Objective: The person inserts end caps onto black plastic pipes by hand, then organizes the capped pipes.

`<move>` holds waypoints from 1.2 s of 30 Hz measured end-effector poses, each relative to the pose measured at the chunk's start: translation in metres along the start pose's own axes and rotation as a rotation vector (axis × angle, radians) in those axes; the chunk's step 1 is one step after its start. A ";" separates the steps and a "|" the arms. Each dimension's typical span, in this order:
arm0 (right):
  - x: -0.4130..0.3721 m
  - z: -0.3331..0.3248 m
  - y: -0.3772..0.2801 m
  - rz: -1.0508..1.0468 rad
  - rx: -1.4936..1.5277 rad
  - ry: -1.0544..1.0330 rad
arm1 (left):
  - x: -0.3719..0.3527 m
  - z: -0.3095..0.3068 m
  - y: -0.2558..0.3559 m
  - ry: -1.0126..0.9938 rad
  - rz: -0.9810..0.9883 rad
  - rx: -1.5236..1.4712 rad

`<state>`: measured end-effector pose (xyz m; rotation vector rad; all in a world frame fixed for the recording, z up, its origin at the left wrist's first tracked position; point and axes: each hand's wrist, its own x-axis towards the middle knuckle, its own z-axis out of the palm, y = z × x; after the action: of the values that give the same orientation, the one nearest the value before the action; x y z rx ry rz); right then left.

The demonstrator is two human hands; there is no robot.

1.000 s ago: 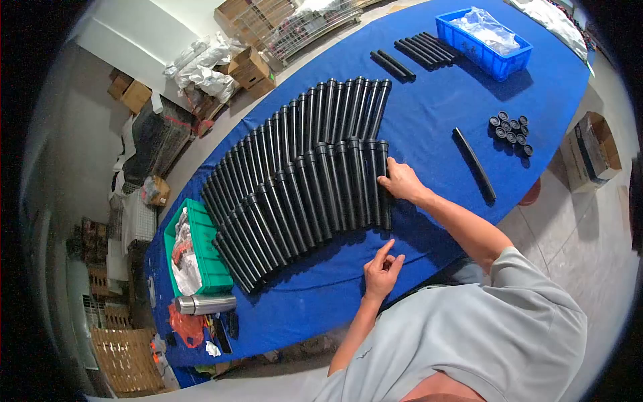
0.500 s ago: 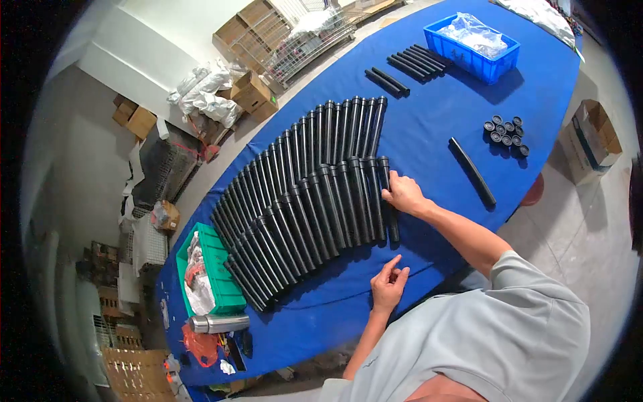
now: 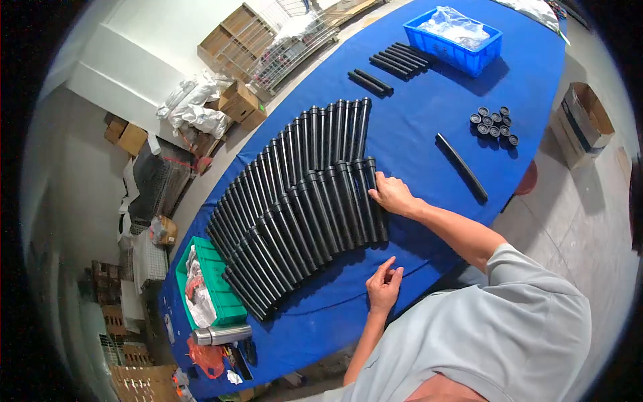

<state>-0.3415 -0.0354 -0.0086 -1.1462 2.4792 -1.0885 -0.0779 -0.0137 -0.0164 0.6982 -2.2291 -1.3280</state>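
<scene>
My right hand (image 3: 394,195) is closed at the upper part of the end black tube (image 3: 377,214), its fingertips against the side just below the cap. This tube lies against the front row of capped black tubes (image 3: 321,221), which fan out side by side. Behind them lies a second row of similar tubes (image 3: 288,154), partly overlapped by the front row. My left hand (image 3: 384,287) holds nothing and hovers near the table's front edge, its fingers apart and loosely bent.
A single black tube (image 3: 462,167) lies to the right, near several round black caps (image 3: 493,121). Further back are several loose tubes (image 3: 402,59) and a blue bin (image 3: 455,50) with clear plastic. At left stand a green crate (image 3: 228,305) and a metal flask (image 3: 222,334) on the blue-covered table (image 3: 408,127).
My right hand has moved the end tube left, closing the gap to the front row. My left hand stays near the front edge. The whole view has shifted slightly.
</scene>
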 end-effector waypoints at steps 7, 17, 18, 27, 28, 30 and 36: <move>-0.005 -0.015 -0.001 -0.011 -0.002 -0.047 | -0.003 0.000 -0.009 0.017 -0.023 -0.057; -0.084 -0.152 0.070 0.125 -0.613 0.264 | -0.002 0.000 -0.013 0.006 -0.062 -0.134; -0.095 -0.157 0.080 0.150 -0.599 0.235 | -0.003 0.000 -0.013 0.010 -0.040 -0.125; -0.125 -0.153 0.105 0.270 0.093 0.118 | 0.001 -0.003 0.002 0.010 -0.020 -0.114; -0.128 -0.157 0.089 0.328 0.329 0.063 | 0.000 -0.004 0.000 -0.003 -0.053 -0.133; -0.139 -0.153 0.060 0.316 0.678 -0.114 | -0.001 -0.006 -0.004 -0.062 -0.128 -0.327; -0.145 -0.121 -0.008 -0.309 0.583 -0.567 | 0.003 -0.011 0.028 -0.369 -0.237 -1.192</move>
<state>-0.2935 0.1317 0.0651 -1.4078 1.4610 -1.2269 -0.0790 -0.0113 0.0141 0.2464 -1.1430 -2.6339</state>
